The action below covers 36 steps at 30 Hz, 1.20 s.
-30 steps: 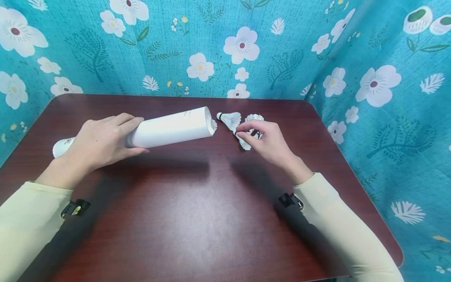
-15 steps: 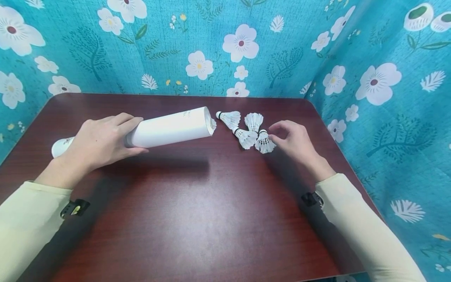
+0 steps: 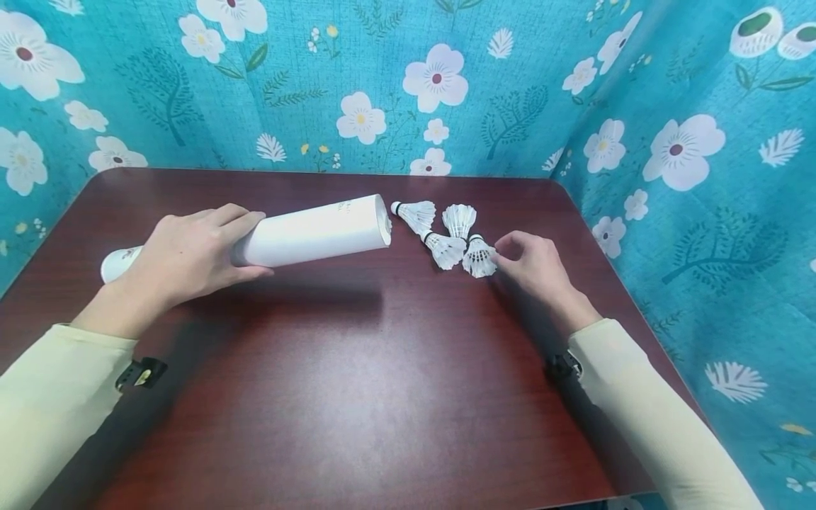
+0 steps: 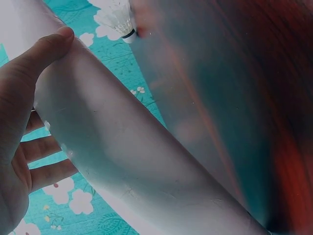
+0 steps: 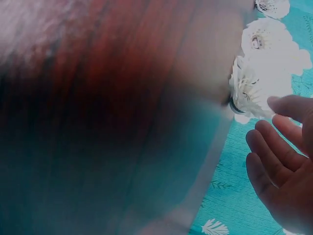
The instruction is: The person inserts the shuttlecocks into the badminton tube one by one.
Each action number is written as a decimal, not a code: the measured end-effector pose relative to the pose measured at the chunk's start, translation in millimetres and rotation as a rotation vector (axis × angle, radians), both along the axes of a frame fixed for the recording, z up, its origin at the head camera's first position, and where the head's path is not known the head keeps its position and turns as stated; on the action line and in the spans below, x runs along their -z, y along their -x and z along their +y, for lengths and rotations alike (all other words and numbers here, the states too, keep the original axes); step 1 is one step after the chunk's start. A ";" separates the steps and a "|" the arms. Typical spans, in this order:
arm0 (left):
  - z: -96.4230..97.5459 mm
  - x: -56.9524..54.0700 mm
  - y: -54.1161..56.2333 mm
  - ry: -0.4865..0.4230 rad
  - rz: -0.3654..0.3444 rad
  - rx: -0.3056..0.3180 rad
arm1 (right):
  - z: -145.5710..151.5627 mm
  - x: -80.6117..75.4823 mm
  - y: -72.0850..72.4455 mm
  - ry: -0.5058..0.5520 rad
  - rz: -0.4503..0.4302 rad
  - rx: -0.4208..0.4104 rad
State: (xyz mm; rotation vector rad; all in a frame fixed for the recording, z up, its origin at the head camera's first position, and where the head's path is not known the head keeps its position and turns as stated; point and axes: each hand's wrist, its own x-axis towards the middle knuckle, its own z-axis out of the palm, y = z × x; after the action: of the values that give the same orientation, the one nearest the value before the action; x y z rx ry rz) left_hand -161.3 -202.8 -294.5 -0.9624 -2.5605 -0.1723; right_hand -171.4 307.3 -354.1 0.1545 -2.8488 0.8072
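Observation:
My left hand (image 3: 191,255) grips a long white shuttlecock tube (image 3: 312,234), thumb in front and fingers over the top. The tube is raised and tilted, its open end pointing right, with feather edges showing just inside. In the left wrist view, the thumb lies along the tube (image 4: 112,127). Right of the mouth, several white feather shuttlecocks (image 3: 445,250) lie in a loose cluster. At the rightmost shuttlecock (image 3: 479,258), the thumb and forefinger of my right hand (image 3: 534,263) are right at the feather rim. The right wrist view shows its other fingers loosely bent beside the shuttlecock (image 5: 249,90).
A dark red-brown table (image 3: 357,397) with rounded corners bears the shuttlecocks. Behind it and along the right side hangs a teal flowered curtain (image 3: 287,85). Dark straps with small devices sit on both wrists.
My right hand has moved right, from the shuttlecock nearest the tube to the rightmost one, then lowered to its feather rim. The left hand and tube have barely shifted.

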 end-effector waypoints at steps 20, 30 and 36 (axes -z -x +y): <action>1.0 0.0 2.3 0.006 0.002 -0.008 | 13.4 -9.7 -3.4 0.077 0.145 0.115; 2.0 0.7 1.5 0.001 0.011 0.002 | 4.5 -28.1 -13.5 0.206 0.152 0.102; 3.8 0.3 1.6 -0.001 0.007 0.007 | -10.7 -41.5 -18.2 0.374 0.145 0.055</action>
State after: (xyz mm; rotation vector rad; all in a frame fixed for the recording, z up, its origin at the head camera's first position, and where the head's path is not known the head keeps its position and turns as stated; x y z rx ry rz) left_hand -162.9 -199.0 -294.7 -0.9702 -2.5507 -0.1720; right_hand -153.2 296.6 -312.7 0.0789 -2.5035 1.2399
